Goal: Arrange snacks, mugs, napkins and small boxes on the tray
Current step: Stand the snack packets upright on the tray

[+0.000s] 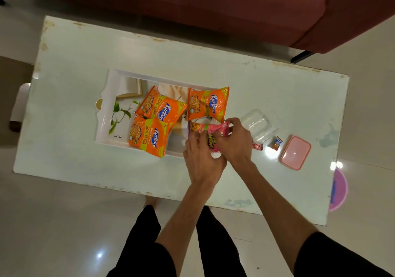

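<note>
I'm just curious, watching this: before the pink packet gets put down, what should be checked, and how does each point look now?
1. Both hands grip the pink packet: left hand, right hand: ok.
2. Packet over the tray: ok.
3. Free spot under it: cannot tell, hands hide it.
4. Three orange packets on the tray: ok.
5. Pink box and clear container on the tray: not ok.

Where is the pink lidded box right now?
The pink lidded box sits on the table's right side, off the tray, beside a small candy wrapper.
</note>
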